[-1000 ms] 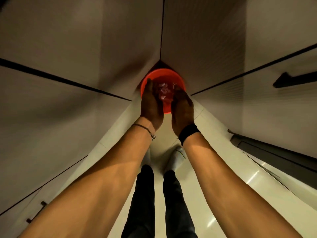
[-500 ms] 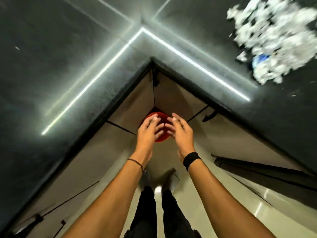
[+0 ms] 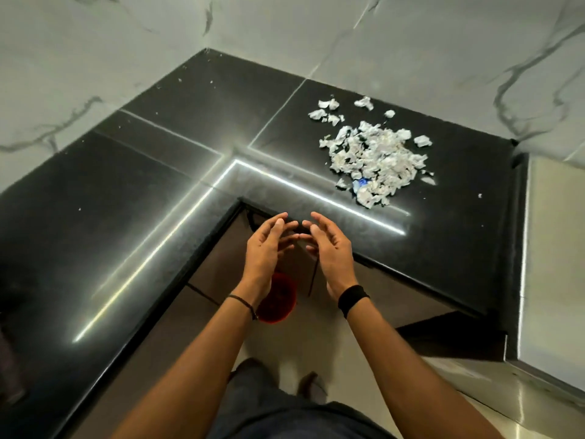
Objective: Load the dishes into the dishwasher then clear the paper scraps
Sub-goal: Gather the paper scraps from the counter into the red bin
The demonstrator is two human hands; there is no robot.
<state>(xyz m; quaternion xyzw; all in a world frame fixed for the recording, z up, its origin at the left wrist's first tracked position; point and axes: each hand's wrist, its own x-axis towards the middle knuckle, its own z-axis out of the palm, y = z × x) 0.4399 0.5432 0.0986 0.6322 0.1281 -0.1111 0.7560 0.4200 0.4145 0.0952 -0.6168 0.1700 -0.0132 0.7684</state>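
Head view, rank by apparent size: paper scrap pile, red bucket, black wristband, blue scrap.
1. paper scrap pile, by far.
2. red bucket, partly hidden and down on the floor, farther from the camera, so its true size is unsure.
3. black wristband, nearer the camera.
4. blue scrap, in the pile.

A glossy black L-shaped countertop fills the corner, bright light strips reflected in it (two lines meeting at a right angle). Marble-veined white walls rise behind; brown cabinet fronts stand below, above a pale floor.

left hand + right hand | lifted from red bin | to counter edge
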